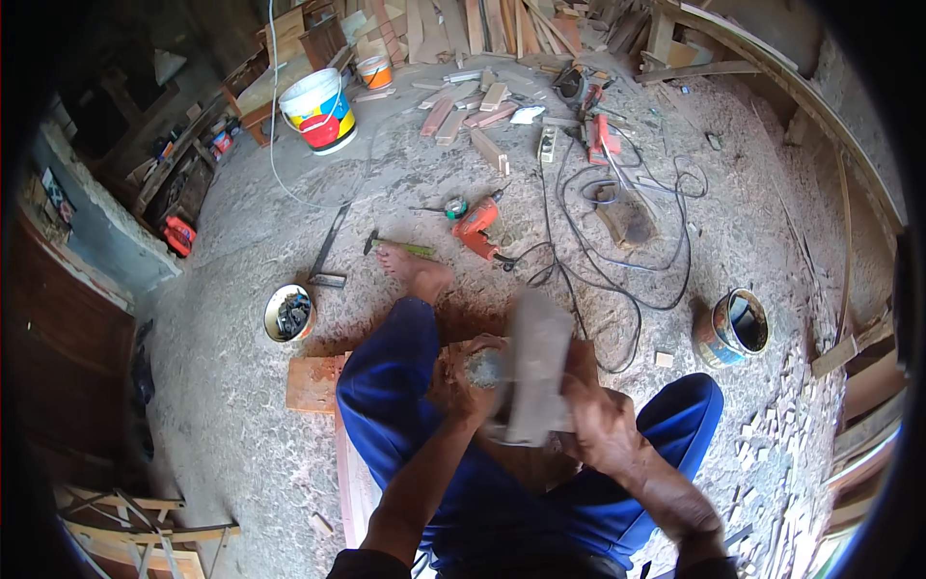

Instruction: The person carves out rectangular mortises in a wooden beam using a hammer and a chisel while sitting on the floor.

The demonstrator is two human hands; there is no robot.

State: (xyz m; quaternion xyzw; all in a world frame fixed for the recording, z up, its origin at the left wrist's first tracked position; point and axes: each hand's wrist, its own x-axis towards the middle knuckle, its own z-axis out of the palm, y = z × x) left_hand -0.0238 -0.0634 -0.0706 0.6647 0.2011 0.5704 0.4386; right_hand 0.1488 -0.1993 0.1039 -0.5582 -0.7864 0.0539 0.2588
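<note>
Grey-brown block, motion-blurred | held between knees | clamped at right side in right hand | cannot tell grip of left hand, close to round grey thing | on floor beyond: orange drill

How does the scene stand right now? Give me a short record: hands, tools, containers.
Left hand: at a round grey-topped thing; grip unclear
Right hand: holding a greyish block, blurred
Tools ahead: orange power tool; hammer beside a bare foot
Containers: large bucket ahead-left; small tub left; stained tin right
</note>
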